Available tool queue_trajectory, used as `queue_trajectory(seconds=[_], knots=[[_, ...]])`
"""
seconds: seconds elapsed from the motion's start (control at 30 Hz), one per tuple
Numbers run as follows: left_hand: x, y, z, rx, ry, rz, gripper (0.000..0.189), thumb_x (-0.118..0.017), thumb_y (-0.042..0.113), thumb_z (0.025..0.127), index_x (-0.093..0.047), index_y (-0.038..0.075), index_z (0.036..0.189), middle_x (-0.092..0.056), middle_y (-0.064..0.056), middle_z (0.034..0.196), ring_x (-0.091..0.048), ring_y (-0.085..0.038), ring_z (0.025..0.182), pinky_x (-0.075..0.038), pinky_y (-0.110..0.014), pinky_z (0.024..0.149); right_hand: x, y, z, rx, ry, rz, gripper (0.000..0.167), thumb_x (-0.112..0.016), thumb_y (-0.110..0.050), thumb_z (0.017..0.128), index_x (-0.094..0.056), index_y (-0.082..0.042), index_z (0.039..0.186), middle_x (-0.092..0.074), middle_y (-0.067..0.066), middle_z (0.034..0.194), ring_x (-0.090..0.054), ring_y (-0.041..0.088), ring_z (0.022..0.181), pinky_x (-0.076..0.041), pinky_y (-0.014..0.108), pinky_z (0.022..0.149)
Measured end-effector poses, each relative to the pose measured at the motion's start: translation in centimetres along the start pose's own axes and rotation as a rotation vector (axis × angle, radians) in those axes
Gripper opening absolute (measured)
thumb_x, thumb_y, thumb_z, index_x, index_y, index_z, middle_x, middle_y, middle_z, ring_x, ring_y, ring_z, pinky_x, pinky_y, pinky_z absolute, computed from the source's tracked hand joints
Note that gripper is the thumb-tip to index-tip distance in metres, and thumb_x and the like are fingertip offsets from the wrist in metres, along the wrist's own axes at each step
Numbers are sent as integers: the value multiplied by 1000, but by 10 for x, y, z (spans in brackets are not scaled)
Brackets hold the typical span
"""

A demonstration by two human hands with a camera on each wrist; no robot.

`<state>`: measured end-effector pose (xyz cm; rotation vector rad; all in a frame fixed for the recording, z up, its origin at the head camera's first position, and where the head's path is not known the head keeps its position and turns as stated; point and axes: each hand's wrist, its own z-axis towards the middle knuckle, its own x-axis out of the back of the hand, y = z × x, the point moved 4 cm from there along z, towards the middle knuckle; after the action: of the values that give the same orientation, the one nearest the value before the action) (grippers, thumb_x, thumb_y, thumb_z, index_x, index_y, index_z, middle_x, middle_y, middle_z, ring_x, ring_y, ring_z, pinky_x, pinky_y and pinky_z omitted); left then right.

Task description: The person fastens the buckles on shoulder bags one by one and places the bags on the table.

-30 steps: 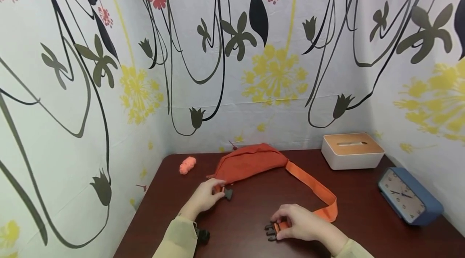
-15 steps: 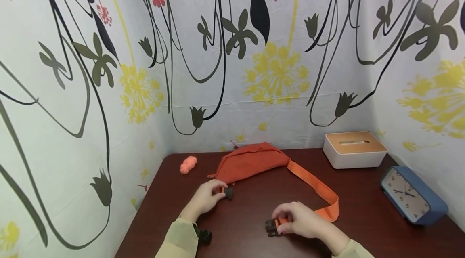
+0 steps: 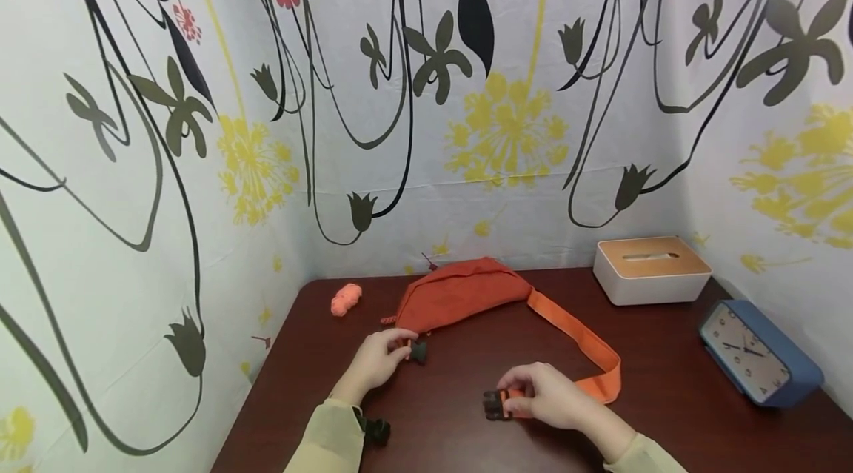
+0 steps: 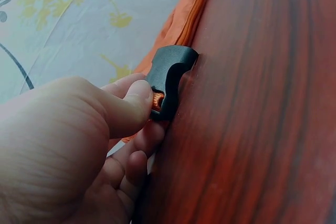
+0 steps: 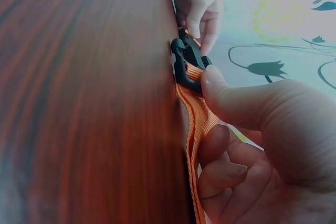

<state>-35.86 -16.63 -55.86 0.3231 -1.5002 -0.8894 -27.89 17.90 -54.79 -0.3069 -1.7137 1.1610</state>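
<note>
An orange waist bag point(image 3: 463, 292) lies toward the back of the table, its strap point(image 3: 576, 329) looping out on the right. My left hand point(image 3: 373, 360) pinches the short webbing end at the dark socket half of the buckle point(image 4: 170, 72), by the bag's left corner. Between thumb and fingers, my right hand point(image 3: 549, 395) grips the strap end at the pronged buckle half point(image 3: 494, 405). A gap of table separates the two halves in the head view. In the right wrist view the prongs point(image 5: 184, 59) point toward the left hand; the right fingertips behind the strap are partly hidden.
A pink yarn bundle point(image 3: 346, 300) lies at the back left. At the back right stands a white tissue box point(image 3: 653, 284) with a wooden lid, and nearer, a blue clock point(image 3: 760, 351). Patterned fabric walls point(image 3: 426, 221) border the dark wooden table point(image 3: 440, 428).
My right hand has shifted slightly away from me with the pronged buckle half, which now shows from a different angle. The left hand keeps its hold almost in place. The view has shifted a little.
</note>
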Motion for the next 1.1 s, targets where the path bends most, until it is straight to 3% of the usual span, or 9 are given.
queue_trajectory(seconds=[0.47,1.1], knots=[[-1,0,-1,15,2,-33,28,-72,19,108,-77,26,134,-74,10,97,-65,-8,82,-48,-30,73,-6,-3,17,-21,89,-14,17,-83,-29,100,-79,-26,115,-73,-4,95,-58,6,69,-48,25,62],[0,1,-1,22,19,-22,28,-73,19,108,-76,27,134,-74,10,96,-66,-8,85,-51,-31,77,-15,-8,64,-30,246,-26,17,-82,-28,101,-80,-28,117,-70,-6,92,-54,8,64,-47,27,58]])
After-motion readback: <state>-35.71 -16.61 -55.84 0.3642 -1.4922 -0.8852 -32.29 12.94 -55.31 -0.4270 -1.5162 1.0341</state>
